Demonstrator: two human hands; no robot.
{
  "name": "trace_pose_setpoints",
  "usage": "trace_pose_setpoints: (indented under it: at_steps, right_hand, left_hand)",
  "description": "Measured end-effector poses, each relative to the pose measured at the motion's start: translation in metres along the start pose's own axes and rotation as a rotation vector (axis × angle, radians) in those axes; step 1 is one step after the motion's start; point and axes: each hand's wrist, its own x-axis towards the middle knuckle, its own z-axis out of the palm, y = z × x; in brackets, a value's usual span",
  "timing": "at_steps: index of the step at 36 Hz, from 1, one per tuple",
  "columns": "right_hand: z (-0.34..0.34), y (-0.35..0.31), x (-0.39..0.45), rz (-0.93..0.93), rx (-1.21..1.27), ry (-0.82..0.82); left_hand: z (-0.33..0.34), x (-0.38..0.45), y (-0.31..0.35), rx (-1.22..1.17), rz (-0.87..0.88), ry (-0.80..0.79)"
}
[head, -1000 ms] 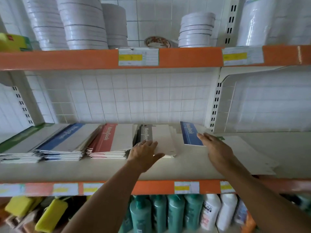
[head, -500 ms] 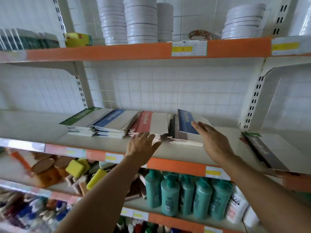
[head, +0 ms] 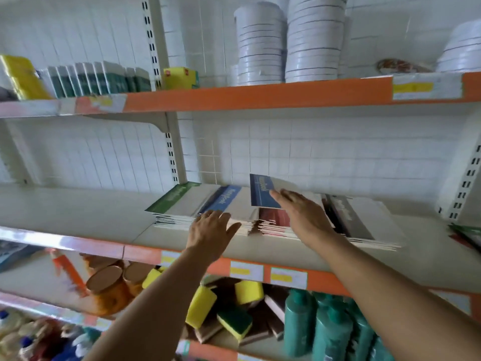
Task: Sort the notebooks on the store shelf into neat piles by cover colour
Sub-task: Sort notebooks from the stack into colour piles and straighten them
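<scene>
Piles (head: 263, 217): four | blue notebook (head: 261, 192): one, right hand (head: 304, 217) holding

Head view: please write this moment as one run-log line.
right hand: holds blue notebook above red pile | left hand: open by blue pile

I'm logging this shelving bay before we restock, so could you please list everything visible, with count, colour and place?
Notebook piles: four, green, blue, red and dark covers, middle shelf.
Blue notebook: one, lifted above the red pile.
White plates: several stacks, top shelf.
Yellow box: one, top shelf.
Green-and-white packs: a row, top shelf left.
Sponges: several, yellow, green and brown, lower shelf.
Teal bottles: several, lower shelf right.
Left hand: fingers spread at the blue pile's front edge.
Right hand: holds the blue notebook.
</scene>
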Motion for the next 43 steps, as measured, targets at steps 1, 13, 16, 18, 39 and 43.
trace_pose_setpoints:
  at_steps: [1,13,16,18,39,43]
  right_hand:
    - [0.005,-0.010,0.007,0.002,0.002,-0.004]
    - [0.054,-0.076,0.069,-0.019,0.020,-0.087]
    - [0.065,-0.080,0.079,-0.035,0.002,-0.126]
    - [0.073,-0.082,0.084,-0.042,-0.012,-0.141]
    - [0.083,-0.059,0.078,0.068,0.007,-0.155]
    - [0.068,-0.033,0.051,0.140,-0.020,-0.094]
  left_hand:
    - [0.001,0.003,-0.012,-0.001,-0.008,-0.004]
    - [0.014,0.034,-0.104,-0.066,0.010,0.083]
    - [0.017,0.038,-0.113,-0.099,-0.013,0.091]
    - [0.019,0.041,-0.116,-0.122,-0.030,0.104]
    - [0.028,0.058,-0.078,-0.211,0.138,0.039]
    - [0.024,0.055,-0.046,-0.235,0.193,0.029]
